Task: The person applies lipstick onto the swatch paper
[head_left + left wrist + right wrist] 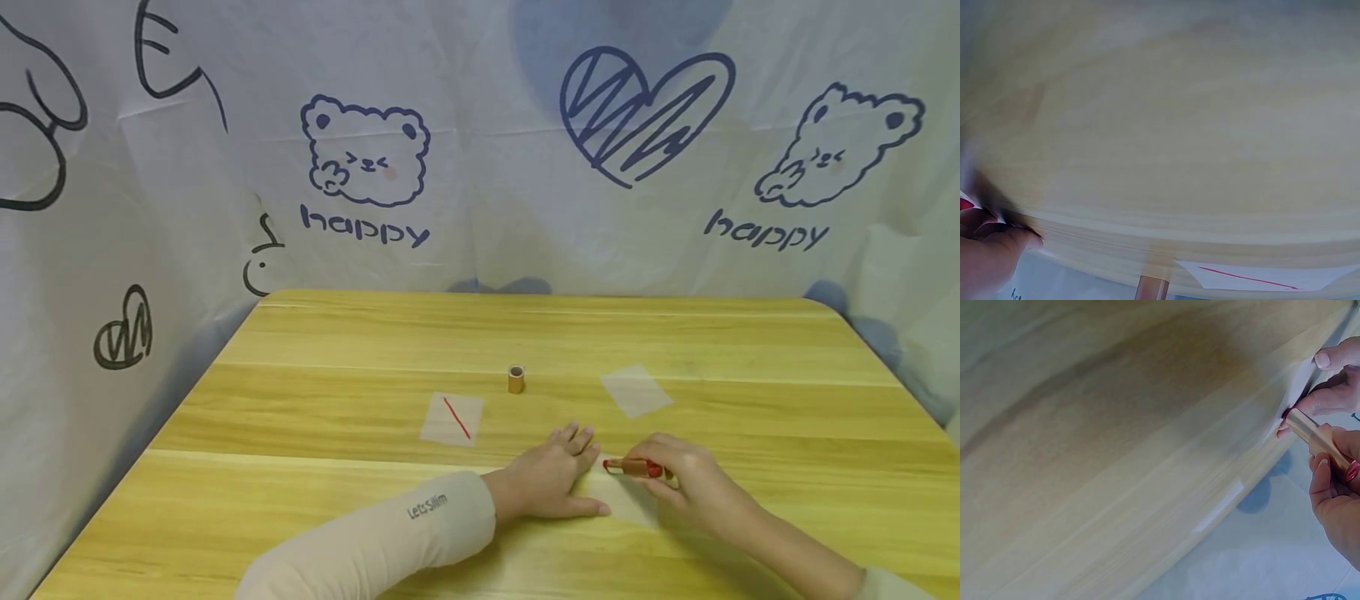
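Note:
My right hand [693, 479] pinches an uncapped lipstick [635, 467] with a copper tube and a red tip pointing left. In the right wrist view the lipstick [1319, 440] lies between thumb and fingers, its tip close to the other hand. Fingers extended, my left hand [551, 475] rests on the left edge of a small white paper square [633, 500]. The lipstick's tip is over that square's upper left part; whether it touches cannot be told. Both hands hide parts of the square.
The copper lipstick cap [516, 381] stands upright behind the hands. To the left lies a paper square [435, 425] bearing one slanted red line. Another white square [637, 392] lies at the back right. A patterned cloth [480, 192] hangs behind the wooden table [300, 483].

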A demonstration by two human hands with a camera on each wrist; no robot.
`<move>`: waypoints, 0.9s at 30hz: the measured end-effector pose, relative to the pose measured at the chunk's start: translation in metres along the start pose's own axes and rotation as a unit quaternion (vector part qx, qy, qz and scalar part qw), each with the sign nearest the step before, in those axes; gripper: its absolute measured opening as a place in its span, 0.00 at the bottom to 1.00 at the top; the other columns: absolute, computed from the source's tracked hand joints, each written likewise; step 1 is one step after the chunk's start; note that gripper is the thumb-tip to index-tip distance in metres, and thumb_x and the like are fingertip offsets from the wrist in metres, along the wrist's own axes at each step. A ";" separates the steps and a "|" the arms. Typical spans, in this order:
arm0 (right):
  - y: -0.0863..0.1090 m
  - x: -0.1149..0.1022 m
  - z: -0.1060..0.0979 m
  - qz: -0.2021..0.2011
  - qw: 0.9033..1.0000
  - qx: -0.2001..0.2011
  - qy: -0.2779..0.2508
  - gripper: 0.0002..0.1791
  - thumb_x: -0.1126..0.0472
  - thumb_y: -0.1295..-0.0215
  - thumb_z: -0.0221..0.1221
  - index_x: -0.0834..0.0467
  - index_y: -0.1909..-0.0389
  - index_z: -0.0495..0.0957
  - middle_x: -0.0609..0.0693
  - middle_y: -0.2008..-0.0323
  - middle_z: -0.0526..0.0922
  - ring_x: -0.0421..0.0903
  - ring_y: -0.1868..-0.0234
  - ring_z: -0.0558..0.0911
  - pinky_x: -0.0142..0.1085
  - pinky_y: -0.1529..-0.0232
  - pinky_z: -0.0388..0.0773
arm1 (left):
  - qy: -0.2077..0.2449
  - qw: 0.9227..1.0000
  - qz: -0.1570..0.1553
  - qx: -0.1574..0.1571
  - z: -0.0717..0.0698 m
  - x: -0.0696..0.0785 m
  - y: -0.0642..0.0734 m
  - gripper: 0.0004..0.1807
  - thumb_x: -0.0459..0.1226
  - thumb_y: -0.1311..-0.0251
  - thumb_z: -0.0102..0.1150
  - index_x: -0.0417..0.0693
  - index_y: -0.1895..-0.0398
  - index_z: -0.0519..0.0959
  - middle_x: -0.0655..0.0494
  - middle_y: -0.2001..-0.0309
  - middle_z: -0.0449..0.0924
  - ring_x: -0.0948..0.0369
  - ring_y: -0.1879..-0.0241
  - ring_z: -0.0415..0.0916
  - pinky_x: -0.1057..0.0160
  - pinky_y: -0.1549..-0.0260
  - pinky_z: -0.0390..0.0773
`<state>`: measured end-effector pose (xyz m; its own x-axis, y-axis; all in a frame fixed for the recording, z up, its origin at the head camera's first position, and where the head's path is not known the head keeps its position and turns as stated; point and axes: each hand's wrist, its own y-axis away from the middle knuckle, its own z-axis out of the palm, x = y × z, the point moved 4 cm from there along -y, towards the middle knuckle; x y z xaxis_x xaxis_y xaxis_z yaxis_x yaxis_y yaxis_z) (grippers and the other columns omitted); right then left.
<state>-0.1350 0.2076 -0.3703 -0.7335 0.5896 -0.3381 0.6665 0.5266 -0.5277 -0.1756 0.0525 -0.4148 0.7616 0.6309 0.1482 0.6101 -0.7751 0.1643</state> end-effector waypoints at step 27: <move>0.004 0.000 -0.003 -0.009 1.000 0.000 -0.015 0.20 0.78 0.65 0.69 0.63 0.66 0.79 0.48 0.73 0.79 0.26 0.74 0.69 0.20 0.79 0.72 | -0.004 1.000 0.009 0.005 -0.001 0.001 0.000 0.44 0.64 0.39 0.40 0.43 0.30 0.56 0.45 0.28 0.48 0.50 0.28 0.45 0.58 0.31 0.53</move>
<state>-0.1320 0.2115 -0.3704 -0.7487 0.5614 -0.3525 0.6536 0.5368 -0.5335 -0.1755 0.0529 -0.4139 0.7741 0.6168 0.1425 0.5986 -0.7864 0.1523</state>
